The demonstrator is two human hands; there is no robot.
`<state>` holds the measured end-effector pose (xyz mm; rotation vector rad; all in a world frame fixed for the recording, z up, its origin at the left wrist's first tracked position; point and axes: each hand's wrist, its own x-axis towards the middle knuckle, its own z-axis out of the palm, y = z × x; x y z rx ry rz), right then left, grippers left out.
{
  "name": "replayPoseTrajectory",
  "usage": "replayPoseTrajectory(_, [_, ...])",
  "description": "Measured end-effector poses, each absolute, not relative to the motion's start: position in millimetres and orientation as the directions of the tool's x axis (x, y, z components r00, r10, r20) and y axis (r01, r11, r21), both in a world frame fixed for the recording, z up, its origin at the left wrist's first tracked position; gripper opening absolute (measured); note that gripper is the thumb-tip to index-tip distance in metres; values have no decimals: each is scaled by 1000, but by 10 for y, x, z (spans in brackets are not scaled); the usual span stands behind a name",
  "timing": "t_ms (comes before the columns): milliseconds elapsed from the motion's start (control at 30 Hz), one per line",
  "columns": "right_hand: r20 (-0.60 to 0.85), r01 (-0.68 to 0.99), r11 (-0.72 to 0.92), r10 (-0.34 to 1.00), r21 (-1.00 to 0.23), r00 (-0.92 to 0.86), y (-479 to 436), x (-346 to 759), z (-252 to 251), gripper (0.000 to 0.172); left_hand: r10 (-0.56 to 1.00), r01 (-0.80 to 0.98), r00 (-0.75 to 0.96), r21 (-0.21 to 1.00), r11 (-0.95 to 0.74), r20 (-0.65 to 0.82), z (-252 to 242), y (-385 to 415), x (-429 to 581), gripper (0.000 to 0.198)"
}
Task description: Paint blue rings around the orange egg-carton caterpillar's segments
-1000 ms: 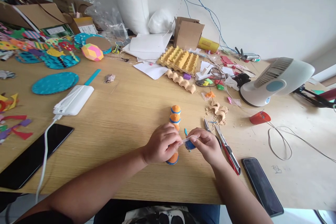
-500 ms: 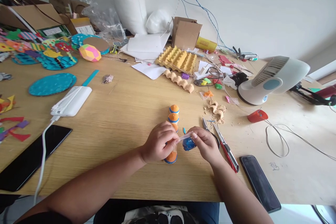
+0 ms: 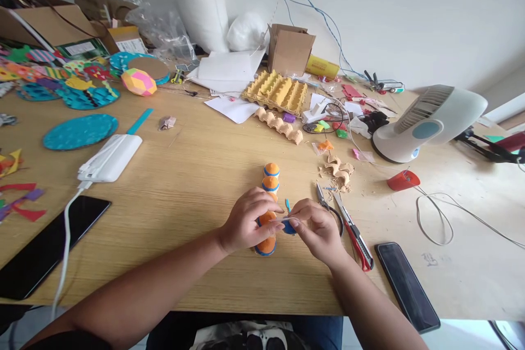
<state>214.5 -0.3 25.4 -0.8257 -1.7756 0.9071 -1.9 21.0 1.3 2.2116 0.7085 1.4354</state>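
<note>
My right hand (image 3: 318, 227) pinches the pale, see-through upper edge of a small plastic bag of what looks like blue modelling clay (image 3: 289, 227). My left hand (image 3: 250, 221) faces it, index finger raised apart from the thumb, and the thumb tip lies at the edge's left end. Under my left hand runs an egg-carton strip (image 3: 271, 184) of orange domes rimmed in blue; its middle is partly hidden. A short blue strip (image 3: 287, 205) lies just beyond my right fingers. Scissors (image 3: 324, 197) and a red utility knife (image 3: 356, 238) lie right of my right hand.
A phone (image 3: 406, 287) lies at the front right, a fan (image 3: 429, 123) behind it. Left are a tablet-like black device (image 3: 77, 238) and a white power bank (image 3: 112, 158). At the back stand a yellow egg tray (image 3: 274, 93) and a cardboard box (image 3: 291, 52).
My left index finger has lifted away from the thumb, where both pinched the bag's edge before. My right hand has shifted slightly left, and less of the blue bag shows.
</note>
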Motion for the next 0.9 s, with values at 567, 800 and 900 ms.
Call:
replayPoseTrajectory(567, [549, 263, 675, 724, -689, -418, -17, 2107, 270, 14, 565, 171, 356, 542, -822, 744, 24, 172, -15, 9])
replayPoseTrajectory(800, [571, 205, 670, 726, -714, -384, -26, 2097, 289, 15, 550, 166, 374, 529, -832, 747, 32, 167, -5, 9])
replayPoseTrajectory(900, [557, 213, 660, 733, -720, -390, -22, 2145, 314, 14, 564, 181, 367, 538, -823, 740, 34, 170, -17, 8])
